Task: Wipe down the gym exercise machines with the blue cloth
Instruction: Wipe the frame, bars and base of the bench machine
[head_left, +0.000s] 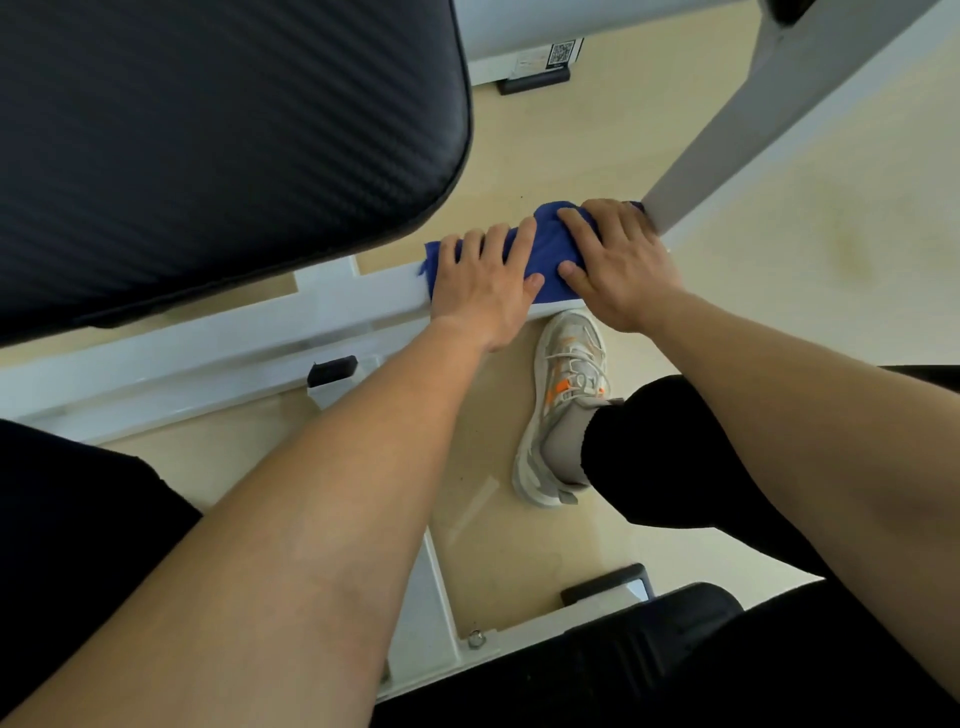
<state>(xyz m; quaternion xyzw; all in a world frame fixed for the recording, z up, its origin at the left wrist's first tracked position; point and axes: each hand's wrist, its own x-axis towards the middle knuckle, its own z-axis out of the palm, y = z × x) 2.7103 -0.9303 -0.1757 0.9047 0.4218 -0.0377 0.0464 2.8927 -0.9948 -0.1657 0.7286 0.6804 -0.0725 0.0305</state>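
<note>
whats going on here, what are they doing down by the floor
A person is wiping a gym machine. The left hand and the right hand both press the blue cloth onto the white frame bar, low near the floor and beside the black pad. The cloth lies next to a grey post, and the person's shoe is planted just below it.

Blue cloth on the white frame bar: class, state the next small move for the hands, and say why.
Probably slide the blue cloth leftward along the white bar: both the left hand and right hand press it at the end beside the grey post, and bare bar lies left.
</note>
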